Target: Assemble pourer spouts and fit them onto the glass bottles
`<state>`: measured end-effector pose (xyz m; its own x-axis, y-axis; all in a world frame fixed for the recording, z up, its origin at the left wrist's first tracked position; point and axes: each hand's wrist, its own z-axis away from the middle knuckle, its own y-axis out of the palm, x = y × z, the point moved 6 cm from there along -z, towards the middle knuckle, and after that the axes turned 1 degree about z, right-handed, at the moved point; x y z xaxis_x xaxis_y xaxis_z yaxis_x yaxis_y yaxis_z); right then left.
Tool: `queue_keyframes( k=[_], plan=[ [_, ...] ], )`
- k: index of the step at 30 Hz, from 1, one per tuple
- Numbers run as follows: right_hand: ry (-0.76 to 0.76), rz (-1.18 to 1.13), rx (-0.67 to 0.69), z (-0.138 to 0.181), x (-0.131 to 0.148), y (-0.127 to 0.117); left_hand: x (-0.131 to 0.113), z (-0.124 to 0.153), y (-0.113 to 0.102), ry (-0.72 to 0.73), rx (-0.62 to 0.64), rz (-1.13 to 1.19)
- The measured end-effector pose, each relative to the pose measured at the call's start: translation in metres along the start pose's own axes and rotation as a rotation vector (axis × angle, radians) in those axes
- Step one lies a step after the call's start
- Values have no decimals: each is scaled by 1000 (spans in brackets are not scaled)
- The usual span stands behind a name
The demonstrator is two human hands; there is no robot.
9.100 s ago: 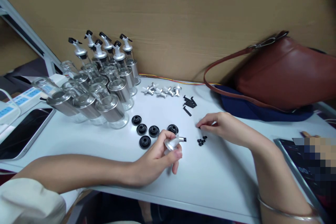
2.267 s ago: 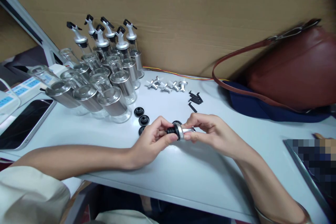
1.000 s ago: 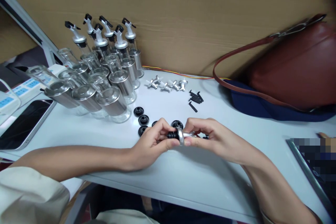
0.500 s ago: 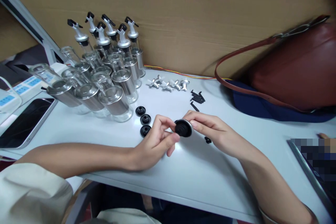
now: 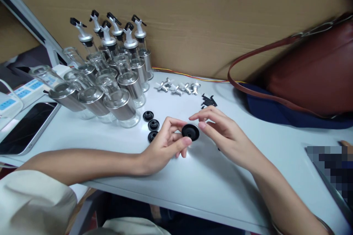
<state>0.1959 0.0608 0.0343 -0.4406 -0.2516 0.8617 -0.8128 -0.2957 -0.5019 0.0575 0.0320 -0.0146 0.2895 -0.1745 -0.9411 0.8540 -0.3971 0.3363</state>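
Note:
My left hand (image 5: 167,144) and my right hand (image 5: 222,134) meet over the white table (image 5: 193,191). Between them is a pourer cap (image 5: 190,132), its round black stopper end turned toward me. The left thumb and fingers pinch its left side, and the right thumb and forefinger touch its right edge. Any silver body behind the stopper is hidden. Three loose black stoppers (image 5: 153,125) lie in a line just left of my left hand. Silver spouts (image 5: 178,88) and small black levers (image 5: 209,100) lie further back.
Glass bottles with steel collars (image 5: 118,102) crowd the back left, several with pourers fitted (image 5: 128,42). A brown bag (image 5: 309,73) on navy cloth (image 5: 273,112) fills the back right. A phone (image 5: 24,128) and power strip (image 5: 13,97) lie far left. Cardboard stands behind.
Earlier my left hand held a silver spout alone while the right picked at small black bits. Both hands then joined on the cap sideways, and it has now turned stopper-end toward me.

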Motion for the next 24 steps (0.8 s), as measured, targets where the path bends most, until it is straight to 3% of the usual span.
queue_keyframes(
  k=[7, 24],
  plan=[
    [98, -174, 282, 8, 0, 19, -6, 1, 4, 8, 49, 33],
    [87, -313, 332, 8, 6, 26, -2, 3, 4, 63, 165, 45]
  ],
)
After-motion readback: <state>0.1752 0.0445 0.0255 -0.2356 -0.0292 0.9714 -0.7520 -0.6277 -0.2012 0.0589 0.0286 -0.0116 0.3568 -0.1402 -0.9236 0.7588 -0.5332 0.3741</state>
